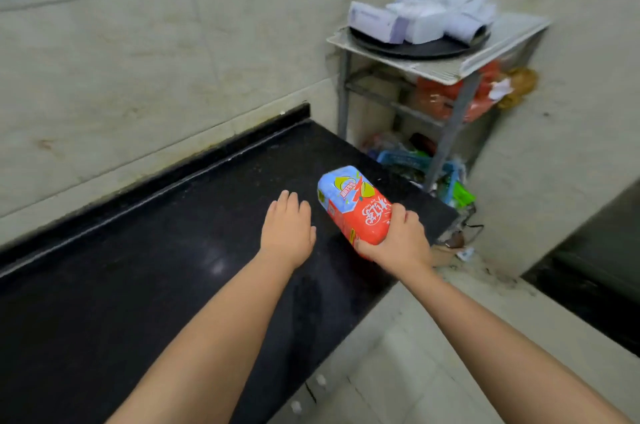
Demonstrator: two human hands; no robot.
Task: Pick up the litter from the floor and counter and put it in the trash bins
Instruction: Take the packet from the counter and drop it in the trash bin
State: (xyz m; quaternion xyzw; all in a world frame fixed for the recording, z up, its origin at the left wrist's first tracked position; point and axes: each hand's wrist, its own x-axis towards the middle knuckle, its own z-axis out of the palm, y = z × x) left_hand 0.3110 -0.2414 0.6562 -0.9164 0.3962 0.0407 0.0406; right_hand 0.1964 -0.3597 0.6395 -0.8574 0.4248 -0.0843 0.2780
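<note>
A red and light-blue snack packet (349,201) is held over the right end of the black counter (138,285). My right hand (398,240) grips its near, red end from the right side, fingers wrapped around it. Just left of the packet, my left hand (289,229) hovers palm-down above the counter, fingers together and extended, holding nothing. No trash bin is in view.
A metal rack (446,132) stands in the corner beyond the counter's right end, with white boxes and paper on a black tray (415,49) on top and bags and a blue basket (408,160) below. Small scraps (457,250) lie on the floor by the rack. Another dark surface (595,260) lies at right.
</note>
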